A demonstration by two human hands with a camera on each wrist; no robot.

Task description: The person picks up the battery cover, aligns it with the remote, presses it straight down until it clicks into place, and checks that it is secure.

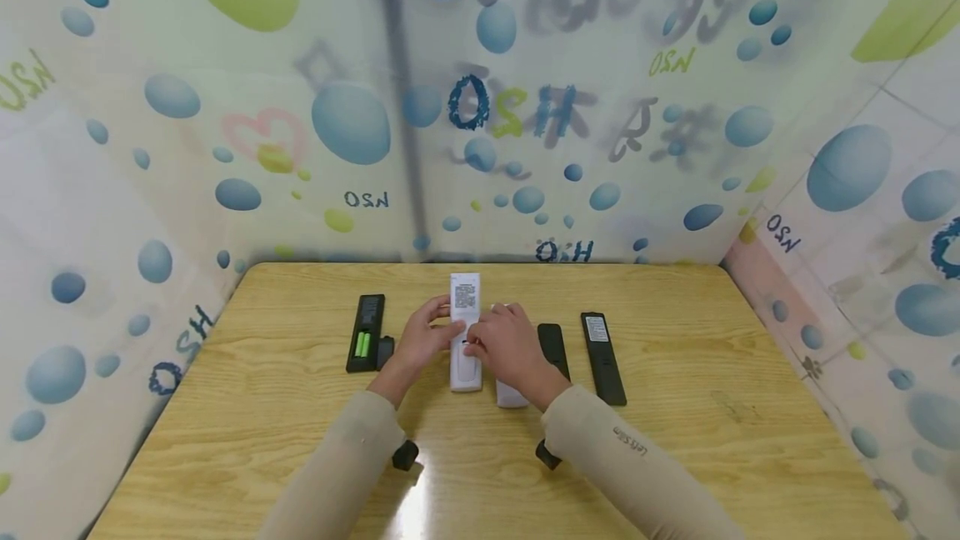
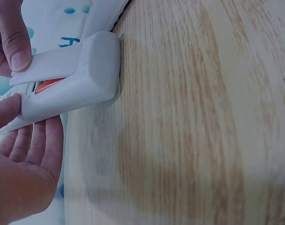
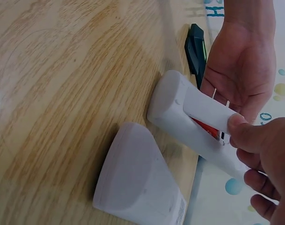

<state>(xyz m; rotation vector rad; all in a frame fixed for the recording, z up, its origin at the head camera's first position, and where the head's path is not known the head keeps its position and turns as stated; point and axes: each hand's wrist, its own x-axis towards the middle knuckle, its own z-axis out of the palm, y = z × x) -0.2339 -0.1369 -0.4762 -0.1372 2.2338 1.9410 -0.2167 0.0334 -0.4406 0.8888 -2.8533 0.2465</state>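
A white remote control (image 1: 465, 294) lies back side up on the table, its printed label facing up. My left hand (image 1: 422, 338) grips it from the left side, thumb on the back and fingers round its edge. At the lower part of the remote, my right hand (image 1: 510, 347) pinches the end of the white battery cover (image 3: 210, 110) between thumb and fingers. The cover is tilted up at that end, and its other end still sits at the remote's rounded end. Under it a red battery (image 2: 51, 85) shows in the compartment, partly hidden.
Another white remote (image 3: 128, 173) lies just right, partly under my right hand. At left is a black remote (image 1: 365, 319) with green batteries exposed, a small black piece (image 1: 386, 350) beside it. A black remote (image 1: 553, 344) and a labelled one (image 1: 603, 361) lie at right.
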